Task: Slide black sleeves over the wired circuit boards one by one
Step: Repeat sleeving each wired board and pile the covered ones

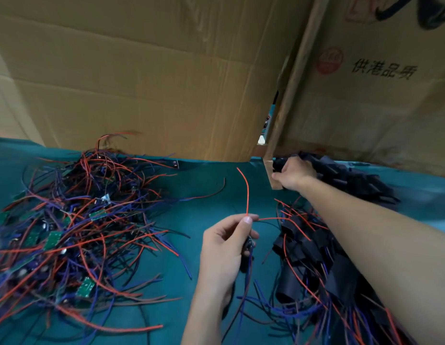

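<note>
On the green cloth point(209, 195), thin red wire point(247, 195) is pinched by the left hand point(226, 247). Soft black sleeves point(350, 178) are gripped by the outstretched right hand point(294, 174).

The table covering point(204, 185) is a plain teal green with no pattern. On its left side the loose pile of wired circuit boards point(74, 220) mixes bright orange-red, dark blue and a few brownish-black wires, with small green boards point(52, 240) showing among them, one carrying pale markings. The wire point(246, 192) rising from the left hand point(223, 250) is orange-red, and blue strands hang below that hand. The heap of sleeves point(353, 178) by the right hand point(294, 174) is matte black, as is the sleeved pile point(313, 257) nearer, threaded with red and blue. The cardboard point(141, 78) behind is plain tan-brown; the right panel point(365, 108) bears black characters and what seems a faded red round stamp.
</note>
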`<state>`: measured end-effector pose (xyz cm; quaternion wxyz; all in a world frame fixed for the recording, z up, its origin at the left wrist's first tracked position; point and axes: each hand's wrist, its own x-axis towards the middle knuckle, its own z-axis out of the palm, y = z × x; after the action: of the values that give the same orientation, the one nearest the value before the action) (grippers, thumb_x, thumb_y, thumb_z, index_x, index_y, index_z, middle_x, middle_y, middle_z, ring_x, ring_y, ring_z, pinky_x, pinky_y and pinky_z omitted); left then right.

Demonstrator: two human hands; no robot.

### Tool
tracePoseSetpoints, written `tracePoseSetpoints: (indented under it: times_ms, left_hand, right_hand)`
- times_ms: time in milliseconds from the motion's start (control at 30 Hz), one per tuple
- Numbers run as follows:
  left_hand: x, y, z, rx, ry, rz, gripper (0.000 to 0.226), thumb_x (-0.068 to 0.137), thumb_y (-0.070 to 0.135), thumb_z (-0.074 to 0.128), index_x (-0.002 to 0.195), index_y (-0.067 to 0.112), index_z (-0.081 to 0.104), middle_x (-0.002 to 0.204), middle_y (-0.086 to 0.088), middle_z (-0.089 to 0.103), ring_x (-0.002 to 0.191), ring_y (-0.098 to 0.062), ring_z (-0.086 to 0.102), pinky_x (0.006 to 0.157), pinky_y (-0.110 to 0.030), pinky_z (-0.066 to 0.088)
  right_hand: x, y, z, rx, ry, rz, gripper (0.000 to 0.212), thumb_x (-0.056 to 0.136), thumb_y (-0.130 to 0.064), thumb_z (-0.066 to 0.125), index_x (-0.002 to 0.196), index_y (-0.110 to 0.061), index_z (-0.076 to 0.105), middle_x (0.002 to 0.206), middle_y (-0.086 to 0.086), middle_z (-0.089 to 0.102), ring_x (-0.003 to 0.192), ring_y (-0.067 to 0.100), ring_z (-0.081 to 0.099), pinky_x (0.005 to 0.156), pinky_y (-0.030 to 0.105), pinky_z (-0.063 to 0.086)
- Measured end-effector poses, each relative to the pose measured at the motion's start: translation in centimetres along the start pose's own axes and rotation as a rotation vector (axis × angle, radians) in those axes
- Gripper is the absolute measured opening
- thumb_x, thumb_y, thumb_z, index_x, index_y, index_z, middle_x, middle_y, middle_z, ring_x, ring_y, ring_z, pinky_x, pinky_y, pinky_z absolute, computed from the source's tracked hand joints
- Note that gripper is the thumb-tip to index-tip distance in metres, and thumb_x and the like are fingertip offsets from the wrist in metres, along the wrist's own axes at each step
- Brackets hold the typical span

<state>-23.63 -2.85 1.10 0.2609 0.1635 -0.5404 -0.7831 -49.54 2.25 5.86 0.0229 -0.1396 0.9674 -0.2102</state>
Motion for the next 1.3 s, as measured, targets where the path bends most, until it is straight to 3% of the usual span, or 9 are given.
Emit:
tracePoseSetpoints:
  times_ms: [167,267,433,700,800,900,967,1133,1300]
  left_hand:
    - [0.1,0.0,0.0,-0.012,0.002,-0.001,0.019,0.097,0.018,0.061,0.092,0.020,0.079,0.070,-0.002,0.066,0.063,-0.013,0.052,0.052,-0.017,0.040]
    - [0.1,0.0,0.0,-0.032,0.005,-0.005,0.018,0.097,0.016,0.061,0.094,0.017,0.079,0.069,-0.003,0.066,0.058,-0.011,0.051,0.050,-0.016,0.039]
    - [0.0,0.1,0.2,-0.061,0.012,0.004,0.019,0.098,0.012,0.059,0.101,0.018,0.077,0.070,-0.005,0.068,0.055,-0.009,0.054,0.048,-0.016,0.039]
    - [-0.3,0.5,0.8,-0.187,0.003,0.034,0.024,0.097,0.003,0.057,0.091,0.012,0.079,0.079,-0.004,0.073,0.060,-0.006,0.060,0.051,-0.015,0.044]
    - [-0.3,0.7,0.7,-0.267,-0.021,0.022,0.026,0.097,0.003,0.057,0.089,0.013,0.079,0.087,-0.010,0.074,0.070,-0.013,0.065,0.056,-0.019,0.049]
    - [-0.1,0.5,0.5,-0.261,0.036,0.026,0.024,0.096,0.006,0.059,0.087,0.016,0.079,0.077,-0.013,0.053,0.058,-0.013,0.041,0.048,-0.021,0.030]
    - [0.0,0.3,0.5,-0.268,0.038,0.026,0.024,0.096,0.006,0.059,0.086,0.016,0.078,0.072,-0.011,0.053,0.056,-0.011,0.037,0.047,-0.020,0.028]
    - [-0.2,0.3,0.3,-0.171,-0.022,0.061,0.019,0.095,0.011,0.061,0.090,0.019,0.077,0.071,-0.002,0.067,0.053,-0.007,0.047,0.049,-0.016,0.037]
    - [-0.4,0.4,0.2,-0.117,-0.057,0.055,0.021,0.097,0.013,0.059,0.092,0.019,0.078,0.074,-0.006,0.069,0.054,-0.008,0.047,0.052,-0.015,0.038]
  right_hand:
    - [-0.4,-0.1,-0.8,0.062,-0.015,0.044,0.047,0.070,-0.026,0.088,0.108,-0.004,0.072,0.109,0.017,0.072,0.097,0.033,0.068,0.072,0.033,0.054]
    - [-1.7,-1.4,-3.8,0.112,0.030,-0.071,0.052,0.067,-0.021,0.093,0.113,-0.010,0.071,0.114,0.012,0.071,0.100,0.029,0.066,0.086,0.037,0.056]
    - [-9.8,-4.1,-7.6,-0.016,0.043,-0.417,0.062,0.056,-0.032,0.095,0.113,-0.020,0.077,0.098,-0.002,0.069,0.088,0.015,0.062,0.075,0.022,0.041]
    - [-20.1,-2.9,-4.5,-0.196,-0.064,-0.629,0.048,0.070,-0.044,0.082,0.109,-0.023,0.064,0.109,-0.004,0.044,0.097,0.024,0.059,0.086,0.039,0.048]
    - [-19.9,-3.0,-5.4,-0.010,-0.151,-0.593,0.045,0.066,-0.044,0.090,0.101,-0.024,0.072,0.091,-0.008,0.062,0.082,0.010,0.064,0.078,0.030,0.050]
    - [-19.8,-2.5,-6.1,0.264,-0.263,-0.536,0.032,0.071,-0.028,0.092,0.098,-0.022,0.076,0.077,-0.011,0.074,0.069,0.004,0.070,0.072,0.030,0.055]
    - [-19.8,-2.1,-5.8,0.323,-0.208,-0.541,0.029,0.071,-0.025,0.093,0.095,-0.023,0.075,0.084,-0.009,0.077,0.074,0.006,0.073,0.077,0.036,0.061]
    - [-19.0,-1.4,-6.6,0.630,-0.202,-0.393,0.029,0.066,-0.007,0.093,0.087,-0.015,0.075,0.079,0.004,0.078,0.070,0.011,0.072,0.074,0.026,0.059]
    - [-15.7,-0.3,-11.6,1.068,0.066,-0.212,0.021,0.073,0.004,0.082,0.089,-0.005,0.071,0.074,0.008,0.074,0.066,0.016,0.072,0.069,0.026,0.063]
